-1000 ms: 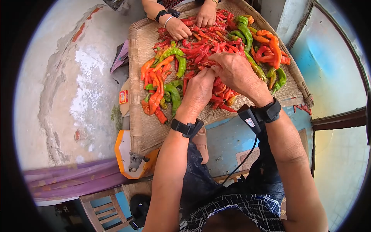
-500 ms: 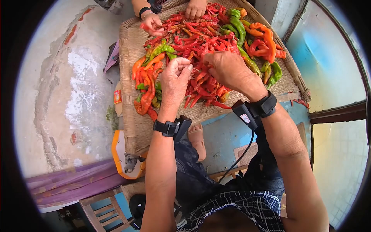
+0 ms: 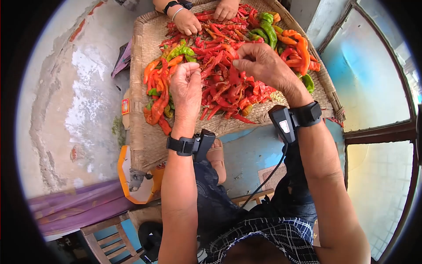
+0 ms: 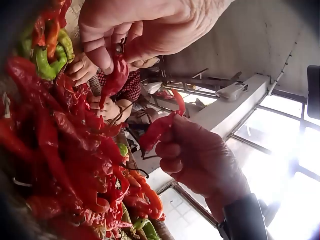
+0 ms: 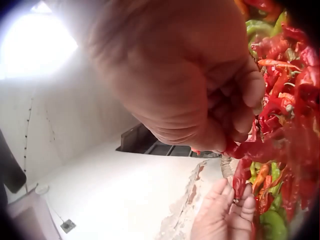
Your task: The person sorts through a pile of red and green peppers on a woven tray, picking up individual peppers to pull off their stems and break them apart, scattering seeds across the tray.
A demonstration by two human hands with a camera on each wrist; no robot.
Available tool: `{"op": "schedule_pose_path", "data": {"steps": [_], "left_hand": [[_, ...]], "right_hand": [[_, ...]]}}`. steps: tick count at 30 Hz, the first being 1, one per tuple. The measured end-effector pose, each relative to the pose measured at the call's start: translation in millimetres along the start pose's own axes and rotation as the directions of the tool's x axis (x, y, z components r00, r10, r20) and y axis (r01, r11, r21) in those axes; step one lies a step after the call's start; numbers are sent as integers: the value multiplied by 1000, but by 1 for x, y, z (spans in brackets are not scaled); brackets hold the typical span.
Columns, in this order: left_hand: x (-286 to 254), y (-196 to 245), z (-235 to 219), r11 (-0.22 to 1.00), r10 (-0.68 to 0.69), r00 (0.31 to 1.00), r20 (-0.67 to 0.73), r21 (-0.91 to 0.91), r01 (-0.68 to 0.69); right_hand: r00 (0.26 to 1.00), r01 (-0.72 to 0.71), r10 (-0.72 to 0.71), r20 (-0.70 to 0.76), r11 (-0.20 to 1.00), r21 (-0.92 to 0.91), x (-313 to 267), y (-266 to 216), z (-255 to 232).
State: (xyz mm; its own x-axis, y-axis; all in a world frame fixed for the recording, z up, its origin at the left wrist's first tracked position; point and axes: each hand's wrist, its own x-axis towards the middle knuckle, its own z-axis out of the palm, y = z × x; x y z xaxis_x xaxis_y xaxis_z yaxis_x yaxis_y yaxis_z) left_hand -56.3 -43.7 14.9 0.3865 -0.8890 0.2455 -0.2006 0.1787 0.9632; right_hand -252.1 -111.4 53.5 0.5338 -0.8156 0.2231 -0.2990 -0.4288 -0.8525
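Observation:
Red chili peppers [image 3: 222,90] lie heaped on a woven tray [image 3: 145,145]. My left hand [image 3: 187,92] is over the near left part of the heap. In the left wrist view its thumb and fingers pinch a small red chili pepper [image 4: 116,77] at the stem end, tip hanging down. Across from it my right hand [image 3: 268,66] grips another red chili pepper [image 4: 159,131], seen between thumb and fingers in the left wrist view. In the right wrist view the fingers hide part of that pepper.
Orange peppers [image 3: 159,103] lie at the tray's left, and green peppers [image 3: 268,31] and more orange ones [image 3: 302,53] at the right. Another person's hands [image 3: 187,23] rest on the heap's far side. An orange-edged box [image 3: 124,176] stands below the tray's left corner.
My hands, together over the heap one second ago, have parted, the left moving left. The other person's hand lifted off the heap and is back on it. The head view has shifted slightly.

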Motion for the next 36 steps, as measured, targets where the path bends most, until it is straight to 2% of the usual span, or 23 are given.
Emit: {"op": "schedule_pose_path", "data": {"steps": [2, 4, 5, 6, 8, 10, 12, 14, 17, 18, 19, 20, 22, 24, 25, 26, 27, 29, 30, 32, 33, 34, 36], "left_hand": [[0, -4, -2, 998, 4, 997, 80, 62, -9], [-3, 2, 1, 999, -9, 997, 80, 37, 6], [-4, 5, 2, 1000, -22, 997, 80, 21, 21], [-4, 8, 2, 1000, -21, 997, 80, 17, 19], [-4, 12, 3, 996, -69, 997, 45, -45, 71], [-2, 12, 1, 994, -49, 998, 44, -99, 53], [1, 11, -1, 987, -30, 999, 42, -154, 37], [3, 10, -1, 969, -36, 992, 118, -240, 64], [1, 17, -1, 936, -58, 994, 93, -340, 86], [3, 14, -4, 935, -55, 995, 87, -346, 82], [6, 9, -9, 963, -38, 999, 7, -267, 39], [8, 4, -13, 983, -15, 997, -72, -182, 2], [14, -5, -26, 989, -17, 992, -127, -148, -1], [19, -13, -39, 992, -38, 973, -227, -129, 9], [22, -17, -44, 993, -69, 960, -273, -116, 38], [24, -20, -49, 993, -64, 960, -272, -113, 34], [26, -24, -53, 996, -71, 961, -268, -62, 56], [28, -35, -53, 996, -84, 969, -232, -34, 78], [31, -43, -51, 996, -84, 969, -230, -29, 79], [37, -58, -47, 905, 131, 981, -141, 421, -60], [31, -46, -41, 750, 365, 930, -45, 606, -265], [30, -44, -35, 751, 364, 930, -42, 605, -266], [26, -43, -26, 592, 298, 945, 133, 751, -292]], "right_hand": [[998, 4, -5, -56, 1000, -11, 7, 2, 3], [930, 82, -58, -362, 995, 50, 20, 16, 15], [857, 129, -118, -501, 992, -13, 25, 24, 24], [857, 130, -121, -501, 991, -17, 26, 22, 29], [849, 79, -255, -463, 927, -366, 24, 21, 37], [874, 148, -291, -389, 922, -357, 20, 15, 39], [897, 404, -441, -42, 853, -330, 18, 15, 41], [901, 408, -434, -21, 862, -302, 14, 13, 44], [946, 299, -324, -31, 902, -312, 9, 12, 43], [939, 276, -319, -129, 921, -274, 8, 10, 41], [923, 256, -309, -228, 938, -233, 9, 8, 39], [922, 262, -315, -226, 936, -236, 9, 6, 34], [984, 31, -35, -174, 999, -26, 10, 1, 26], [980, 52, -26, -199, 991, 122, 17, 0, 29], [972, -1, 52, -230, 976, 218, 18, 1, 31], [958, -49, 133, -253, 948, 314, 19, 2, 34], [958, -45, 131, -256, 947, 317, 21, 8, 37], [907, -46, 12, -420, 996, -72, 24, 27, 40], [907, -48, 15, -421, 997, -66, 22, 24, 42], [898, 73, -143, -417, 981, -179, 15, 17, 47], [934, 74, -134, -331, 979, -188, 13, 15, 46], [934, 72, -133, -333, 979, -189, 11, 13, 45], [998, 60, -54, 28, 907, -417, 6, 12, 46]]}}
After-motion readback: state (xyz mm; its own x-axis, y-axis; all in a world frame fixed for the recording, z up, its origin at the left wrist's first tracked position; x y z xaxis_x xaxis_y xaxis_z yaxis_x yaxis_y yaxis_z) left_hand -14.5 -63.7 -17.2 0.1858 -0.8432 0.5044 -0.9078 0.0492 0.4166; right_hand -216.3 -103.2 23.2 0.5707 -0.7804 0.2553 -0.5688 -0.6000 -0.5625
